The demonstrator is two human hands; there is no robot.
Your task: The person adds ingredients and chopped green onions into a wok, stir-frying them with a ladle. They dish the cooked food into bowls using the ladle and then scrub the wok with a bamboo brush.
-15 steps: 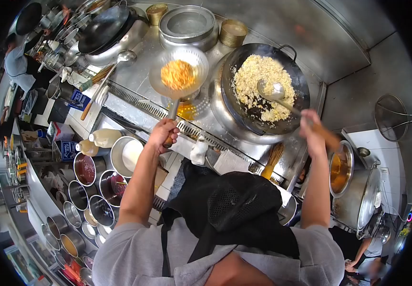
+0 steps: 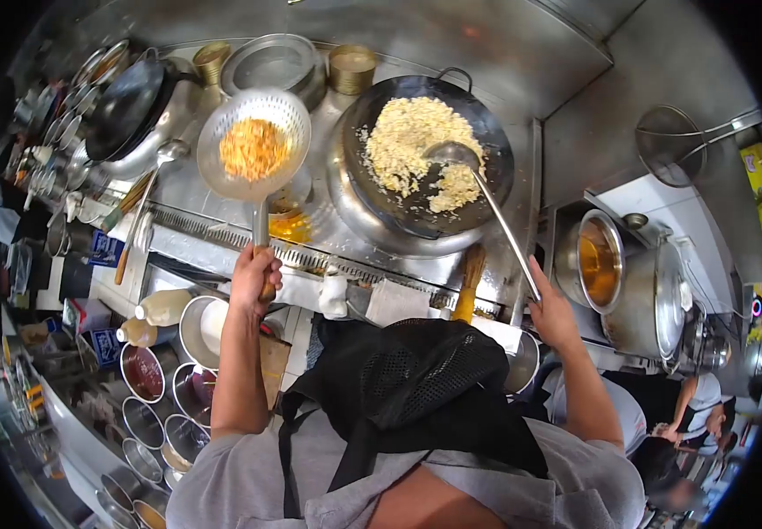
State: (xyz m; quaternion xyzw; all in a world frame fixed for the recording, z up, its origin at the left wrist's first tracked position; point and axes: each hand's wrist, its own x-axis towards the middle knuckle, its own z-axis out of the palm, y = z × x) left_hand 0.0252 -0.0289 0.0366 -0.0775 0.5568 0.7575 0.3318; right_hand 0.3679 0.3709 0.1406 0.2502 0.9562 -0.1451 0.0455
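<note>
My left hand [image 2: 256,277] is closed around the handle of a perforated strainer ladle [image 2: 215,169]. Orange and yellow shredded food [image 2: 256,148] lies in its bowl, held over the steel stove top. My right hand [image 2: 554,310] grips the long handle of a metal ladle [image 2: 506,220]. The ladle's bowl rests among pale yellow fried rice [image 2: 421,125] in a black wok [image 2: 487,198]. A smaller clump of rice sits apart, nearer to me, below the ladle's bowl.
Behind the strainer stand a round steel pot [image 2: 273,62] and a gold tin [image 2: 352,69]. Another wok [image 2: 125,110] is at the left. Several sauce pots [image 2: 143,372] are at lower left. A bowl of amber liquid [image 2: 599,262] stands right. Other people work at both sides.
The view has swung right. My right hand has drawn back toward me, and the ladle's bowl has turned over in the rice. My left hand still holds up the strainer ladle.
</note>
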